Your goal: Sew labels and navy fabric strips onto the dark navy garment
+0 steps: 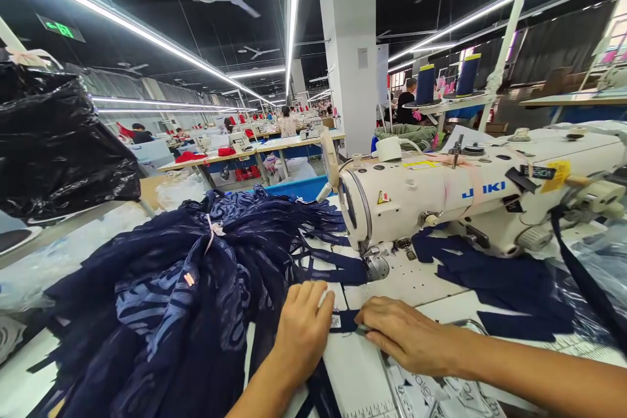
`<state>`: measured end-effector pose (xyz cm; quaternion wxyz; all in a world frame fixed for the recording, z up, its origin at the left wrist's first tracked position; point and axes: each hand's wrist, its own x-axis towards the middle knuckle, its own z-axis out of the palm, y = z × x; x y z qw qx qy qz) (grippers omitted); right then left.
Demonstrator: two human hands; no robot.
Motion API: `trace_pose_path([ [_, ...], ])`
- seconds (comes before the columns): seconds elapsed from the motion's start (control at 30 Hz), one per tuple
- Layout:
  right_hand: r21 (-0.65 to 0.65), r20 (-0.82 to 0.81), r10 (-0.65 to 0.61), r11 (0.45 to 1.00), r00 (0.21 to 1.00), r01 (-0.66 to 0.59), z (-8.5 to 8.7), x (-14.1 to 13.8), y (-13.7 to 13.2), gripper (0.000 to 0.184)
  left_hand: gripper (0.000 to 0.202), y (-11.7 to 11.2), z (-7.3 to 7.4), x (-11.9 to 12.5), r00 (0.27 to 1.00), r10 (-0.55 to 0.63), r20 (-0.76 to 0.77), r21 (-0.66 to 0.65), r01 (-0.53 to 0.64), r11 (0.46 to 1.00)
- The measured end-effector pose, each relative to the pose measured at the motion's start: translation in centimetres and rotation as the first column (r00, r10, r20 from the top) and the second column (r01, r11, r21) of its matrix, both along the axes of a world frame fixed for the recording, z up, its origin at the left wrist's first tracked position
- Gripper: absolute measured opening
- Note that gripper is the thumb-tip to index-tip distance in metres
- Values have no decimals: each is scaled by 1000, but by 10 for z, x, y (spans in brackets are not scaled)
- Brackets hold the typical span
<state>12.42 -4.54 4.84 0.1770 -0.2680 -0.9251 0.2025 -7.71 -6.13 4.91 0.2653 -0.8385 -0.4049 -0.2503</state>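
A navy fabric strip lies across the white table between my hands, with a small white printed label on it. My left hand is closed over the strip's left part, fingers curled down beside the label. My right hand pinches the strip's right end. A small grey thing shows under its fingertips, too hidden to name. Just beyond my hands stands a white sewing machine, its needle area above a metal plate. Navy straps lie beside that plate.
A large heap of navy patterned garments, tied with a pale strip, covers the left side. Navy fabric pieces lie under the machine arm. Printed labels sit near my right forearm. A black plastic bag hangs at left; thread cones stand behind.
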Motion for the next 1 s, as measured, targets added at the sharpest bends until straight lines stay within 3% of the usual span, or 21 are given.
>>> trace_pose_path([
  [0.07, -52, -29, 5, 999, 1000, -6, 1, 2, -1, 19, 24, -13, -6, 1, 992, -91, -85, 34, 95, 995],
  [0.2, -177, -66, -32, 984, 997, 20, 3, 1, 2, 15, 31, -26, -18, -5, 993, -89, -78, -104, 81, 991],
  [0.33, -455, -75, -60, 890, 995, 20, 1, -8, 18, 26, 33, -21, -19, -20, 993, -114, -13, -241, 108, 964],
  [0.4, -510, -106, -118, 859, 987, 48, -3, -16, 29, 27, 31, -18, -18, -26, 993, -108, 39, -280, 115, 953],
  [0.5, -464, -112, -212, 875, 971, 138, -11, -27, 42, 28, 30, -16, -19, -28, 989, -96, 111, -272, 123, 954],
  [0.67, -361, -61, -198, 918, 978, 163, -19, -35, 41, 12, 29, -17, -17, -24, 998, -65, 12, -266, 66, 962],
  [0.77, -357, -76, -245, 912, 967, 203, -21, -35, 35, 34, 27, -16, -16, -22, 998, -59, -10, -246, 55, 968],
  [1.0, -267, -61, -251, 937, 966, 227, -26, -39, 34, 30, 24, -14, -17, -19, 998, -59, -4, -225, 56, 973],
])
